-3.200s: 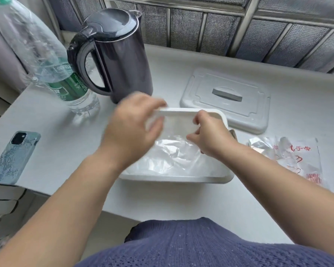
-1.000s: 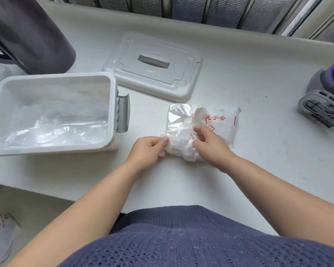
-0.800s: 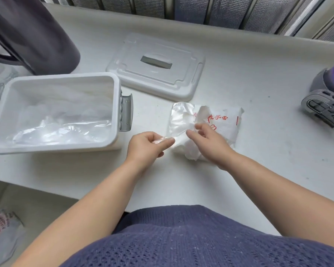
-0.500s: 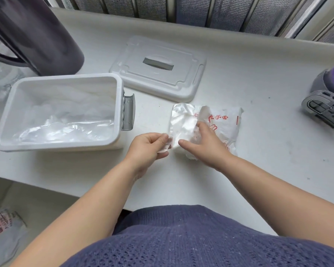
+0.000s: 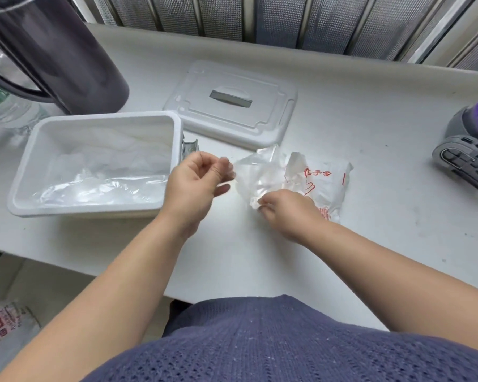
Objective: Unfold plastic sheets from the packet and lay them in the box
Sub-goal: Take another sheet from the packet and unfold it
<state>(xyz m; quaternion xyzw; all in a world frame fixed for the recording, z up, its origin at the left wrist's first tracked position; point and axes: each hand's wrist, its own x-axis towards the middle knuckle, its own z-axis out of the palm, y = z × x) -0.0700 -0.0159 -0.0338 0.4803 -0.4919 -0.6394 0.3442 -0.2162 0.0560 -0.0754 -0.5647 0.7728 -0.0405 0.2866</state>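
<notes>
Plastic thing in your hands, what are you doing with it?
A person holds a clear sheet at the open end of the packet on the table. The left hand pinches one edge, the right hand its lower corner. The open box on the left already holds sheets; its lid lies behind.

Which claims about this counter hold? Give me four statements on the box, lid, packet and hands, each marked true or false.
1. The lid lies on the counter, off the box. True.
2. The box is empty. False: crumpled clear plastic lies in it.
3. The right hand pinches a clear sheet at the packet. True.
4. The left hand rests inside the box. False: it is raised between box and packet, pinching the sheet's edge.
</notes>
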